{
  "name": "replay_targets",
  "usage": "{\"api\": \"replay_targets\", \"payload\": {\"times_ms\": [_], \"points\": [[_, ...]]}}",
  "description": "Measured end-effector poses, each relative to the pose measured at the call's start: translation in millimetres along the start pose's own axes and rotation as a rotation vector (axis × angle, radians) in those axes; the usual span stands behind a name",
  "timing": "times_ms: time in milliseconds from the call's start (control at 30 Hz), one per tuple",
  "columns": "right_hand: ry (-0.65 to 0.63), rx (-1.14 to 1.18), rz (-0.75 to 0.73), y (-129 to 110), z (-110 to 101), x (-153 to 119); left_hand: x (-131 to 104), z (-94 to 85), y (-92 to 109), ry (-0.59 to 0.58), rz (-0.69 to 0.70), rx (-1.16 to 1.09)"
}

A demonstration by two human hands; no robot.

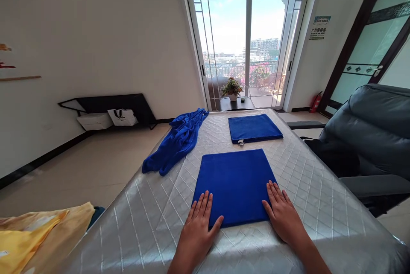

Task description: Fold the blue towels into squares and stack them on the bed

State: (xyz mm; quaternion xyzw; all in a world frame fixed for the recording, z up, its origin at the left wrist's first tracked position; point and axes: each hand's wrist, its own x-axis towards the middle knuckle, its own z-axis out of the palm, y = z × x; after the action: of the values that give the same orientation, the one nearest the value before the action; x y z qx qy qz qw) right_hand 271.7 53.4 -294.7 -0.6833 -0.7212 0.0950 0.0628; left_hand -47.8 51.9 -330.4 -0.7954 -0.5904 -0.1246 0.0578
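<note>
Nearer blue cloth (pixel 236 184) is lying between left hand (pixel 199 227) and right hand (pixel 283 214), both resting straight-fingered on its edges, gripping nothing

The blue cloth (pixel 235 184) is folded into a neat, flat shape with straight sides. Its top looks smooth. It lies flat, about five o'clock from the middle of the view, one edge facing twelve.

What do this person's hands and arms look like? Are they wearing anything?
The left hand and right hand are bare, with slender fingers. No gloves, rings or watch show. No sleeves cover the visible forearms, and I see no markings.
</note>
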Motion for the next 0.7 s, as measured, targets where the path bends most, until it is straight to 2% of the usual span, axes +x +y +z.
{"api": "replay_targets", "payload": {"times_ms": [133, 233, 333, 467, 533, 600, 700], "points": [[0.005, 0.018, -0.008, 1, 1, 0, 1, -0.3, -3, -0.06, -0.025, -0.006], [0.015, 0.025, -0.011, 2, 3, 0, 9, -3.6, 6, -0.072, -0.042, -0.006], [0.021, 0.037, -0.011, 3, 4, 1, 29, -13.4, 39, -0.07, 0.008, -0.031], [0.025, 0.049, -0.014, 3, 4, 1, 61, -24.9, 104, -0.12, 0.206, -0.125], [0.023, 0.04, -0.02, 3, 5, 1, 70, -24.1, 128, -0.143, 0.287, -0.172], [0.021, 0.025, -0.026, 4, 6, 1, 72, -19.5, 138, -0.15, 0.322, -0.197], [0.032, 0.012, -0.023, 5, 9, 2, 64, -11.4, 127, -0.14, 0.349, -0.187]]}}
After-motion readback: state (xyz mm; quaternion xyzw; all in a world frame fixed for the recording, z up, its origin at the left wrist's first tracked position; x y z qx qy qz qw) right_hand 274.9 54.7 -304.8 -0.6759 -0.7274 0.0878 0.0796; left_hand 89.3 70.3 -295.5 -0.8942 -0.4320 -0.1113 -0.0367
